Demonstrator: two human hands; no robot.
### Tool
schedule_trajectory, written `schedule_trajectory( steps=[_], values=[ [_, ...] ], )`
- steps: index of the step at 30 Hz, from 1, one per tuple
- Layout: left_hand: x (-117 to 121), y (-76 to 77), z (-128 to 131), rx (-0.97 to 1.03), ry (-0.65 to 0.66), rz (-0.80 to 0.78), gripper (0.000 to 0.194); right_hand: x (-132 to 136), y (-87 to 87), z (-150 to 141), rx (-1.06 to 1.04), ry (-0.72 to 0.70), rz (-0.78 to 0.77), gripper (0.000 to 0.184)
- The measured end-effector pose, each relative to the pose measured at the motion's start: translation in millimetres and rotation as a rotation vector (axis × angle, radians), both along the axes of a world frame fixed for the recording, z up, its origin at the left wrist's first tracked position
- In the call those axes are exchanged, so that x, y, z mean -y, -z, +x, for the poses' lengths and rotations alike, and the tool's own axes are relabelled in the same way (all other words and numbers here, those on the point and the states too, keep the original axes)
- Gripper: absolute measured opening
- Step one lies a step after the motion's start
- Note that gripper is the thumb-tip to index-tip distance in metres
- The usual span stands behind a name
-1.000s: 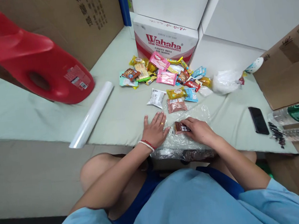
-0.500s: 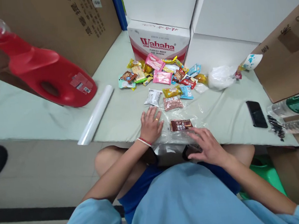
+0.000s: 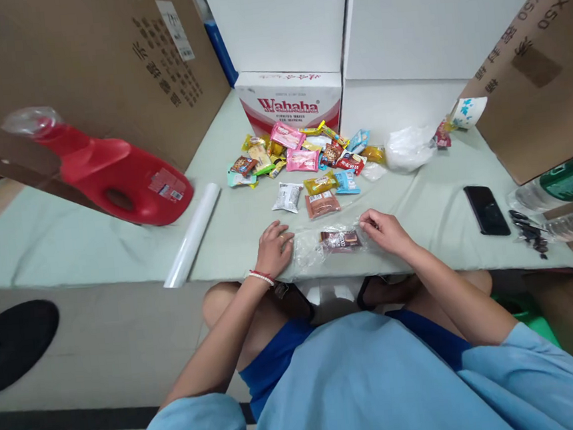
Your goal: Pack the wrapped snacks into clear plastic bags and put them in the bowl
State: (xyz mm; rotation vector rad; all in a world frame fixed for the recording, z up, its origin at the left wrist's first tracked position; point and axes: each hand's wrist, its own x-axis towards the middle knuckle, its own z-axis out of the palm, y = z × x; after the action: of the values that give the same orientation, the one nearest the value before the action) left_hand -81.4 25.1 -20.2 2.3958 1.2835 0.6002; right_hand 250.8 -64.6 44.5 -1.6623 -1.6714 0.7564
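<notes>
A brown cocoa snack packet lies near the table's front edge, with clear plastic film over and around it. On the film's left side rests my left hand, its fingers slightly bent and apart, holding nothing that shows. At the film's right edge my right hand is closed in a pinch on the film. Just beyond lie a reddish-brown packet, a silver-white packet, a yellow packet and a blue packet.
A heap of wrapped snacks sits before the Wahaha carton. Leftward are a white roll and a red jug. A white plastic bag, a phone and clear bottles are on the right.
My right hand has moved forward from the table edge and closed on the film. My left hand has shifted from lying flat to bent fingers. The film now covers the cocoa packet.
</notes>
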Motion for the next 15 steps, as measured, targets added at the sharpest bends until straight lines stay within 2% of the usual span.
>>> schedule_trajectory(
  steps=[6, 8, 9, 12, 15],
  values=[
    [31, -13.4, -12, 0.020, 0.220, 0.060, 0.069, -24, 20.0, -2, -0.004, 0.050, -0.094, 0.008],
    [39, -16.4, -8, -0.015, 0.276, 0.053, 0.065, -27, 26.3, -1, 0.008, 0.052, -0.125, 0.009],
    [40, -16.4, -4, -0.021, 0.277, 0.043, 0.056, -28, 29.4, 1, 0.013, 0.056, -0.138, 0.009],
    [34, -12.0, 10, 0.029, 0.152, -0.009, 0.024, -27, 37.1, 6, 0.042, 0.077, -0.170, 0.011],
    [21, -7.1, 26, 0.089, -0.058, -0.074, 0.027, -22, 38.8, 11, 0.144, 0.071, -0.208, 0.014]
  ],
)
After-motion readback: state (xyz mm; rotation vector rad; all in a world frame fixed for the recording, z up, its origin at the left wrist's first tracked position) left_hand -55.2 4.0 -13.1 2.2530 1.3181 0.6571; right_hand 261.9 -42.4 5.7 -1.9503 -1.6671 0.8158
